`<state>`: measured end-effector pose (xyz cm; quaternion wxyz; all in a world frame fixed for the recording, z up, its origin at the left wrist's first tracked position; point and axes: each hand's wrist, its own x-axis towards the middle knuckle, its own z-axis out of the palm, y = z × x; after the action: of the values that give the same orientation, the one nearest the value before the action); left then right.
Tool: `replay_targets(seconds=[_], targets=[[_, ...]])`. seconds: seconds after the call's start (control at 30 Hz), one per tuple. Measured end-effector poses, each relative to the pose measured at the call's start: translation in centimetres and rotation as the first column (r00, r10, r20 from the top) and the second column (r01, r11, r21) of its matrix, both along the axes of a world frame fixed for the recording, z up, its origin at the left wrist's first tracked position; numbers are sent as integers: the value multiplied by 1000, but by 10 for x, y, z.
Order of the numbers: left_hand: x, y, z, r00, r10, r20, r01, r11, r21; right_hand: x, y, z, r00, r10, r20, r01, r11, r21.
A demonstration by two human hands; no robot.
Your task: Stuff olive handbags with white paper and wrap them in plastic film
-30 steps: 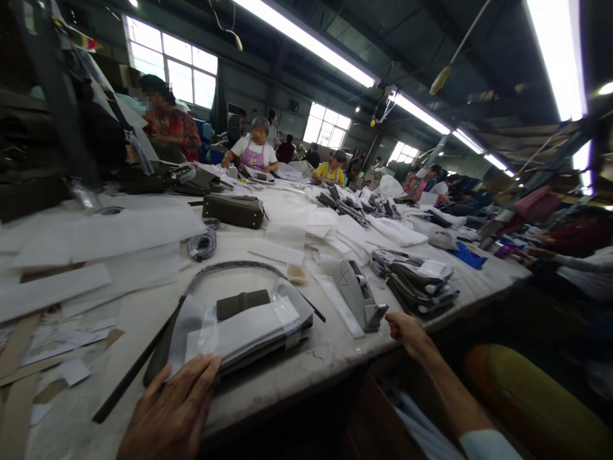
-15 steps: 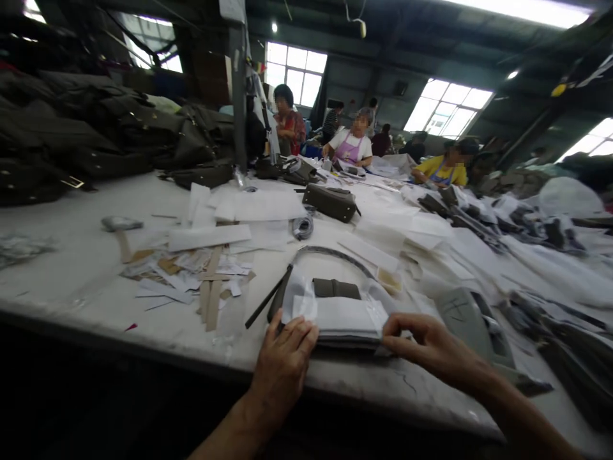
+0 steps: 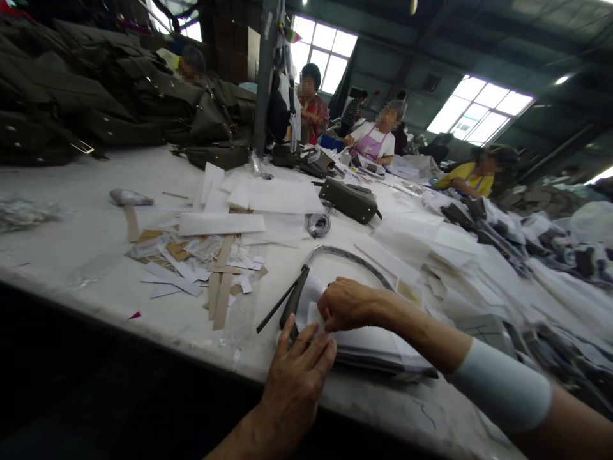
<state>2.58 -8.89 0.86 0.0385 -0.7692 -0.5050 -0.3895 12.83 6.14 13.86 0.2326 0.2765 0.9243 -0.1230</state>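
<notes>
A dark handbag (image 3: 291,310) lies at the table's near edge, its front covered with white sheet material (image 3: 378,342). The wrapped handle (image 3: 357,253) arches away from me, and a loose dark strap (image 3: 278,305) sticks out to the left. My left hand (image 3: 302,367) rests on the bag's near left corner, fingers spread. Just beyond those fingertips, my right hand (image 3: 348,304) is closed over the white covering, with the thumb and fingers bent together. Whatever lies between them is hidden. The right forearm crosses above the bag and covers part of it.
Paper and card scraps (image 3: 191,268) are scattered left of the bag. Past it are a grey coil (image 3: 318,224) and another dark bag (image 3: 351,199). A tape dispenser-like grey object (image 3: 488,332) stands right. Dark bags (image 3: 115,108) pile up far left; several people work across the table.
My right hand has moved left from the bag's right corner to its left part, near my left hand. The left hand stays on the near left corner. The view has shifted and tilted.
</notes>
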Motion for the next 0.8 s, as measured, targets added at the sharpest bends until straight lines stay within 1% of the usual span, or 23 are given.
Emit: replay_targets(seconds=[0.13,0.23,0.3,0.4,0.5,0.57,0.6,0.63,0.7,0.73,0.77,0.8], targets=[[0,0,-1,998,-24,52,24,1000,-1,-19,-2,-1,980,151,131,-161,984,71],[-1,2,0,995,-41,88,41,999,5,-34,-12,-3,938,286,195,-318,935,158],[-2,3,0,994,-51,97,51,999,-2,-40,-17,-6,903,372,215,-412,892,186],[-3,4,2,994,-57,93,58,998,-6,-39,-15,-11,863,463,201,-500,838,217],[-3,5,1,995,-54,78,54,998,13,-29,-2,-11,853,514,86,-512,796,323],[-3,5,0,997,-46,61,45,999,17,-19,10,-8,865,501,28,-467,782,412],[-3,4,0,998,-43,49,42,999,14,-13,15,-7,885,466,6,-416,783,462],[-3,4,-1,999,-40,36,40,999,9,-6,19,-6,912,411,-22,-343,790,508],[-3,4,-1,999,-40,22,40,999,0,8,24,-5,960,241,-145,-122,822,556],[-3,3,-1,999,-41,22,41,999,-1,15,24,-6,961,145,-234,4,843,538],[-3,3,-1,999,-42,28,42,999,1,22,22,-8,944,57,-324,114,866,487],[-3,3,0,998,-44,36,44,999,5,28,20,-11,917,-17,-398,196,888,415]])
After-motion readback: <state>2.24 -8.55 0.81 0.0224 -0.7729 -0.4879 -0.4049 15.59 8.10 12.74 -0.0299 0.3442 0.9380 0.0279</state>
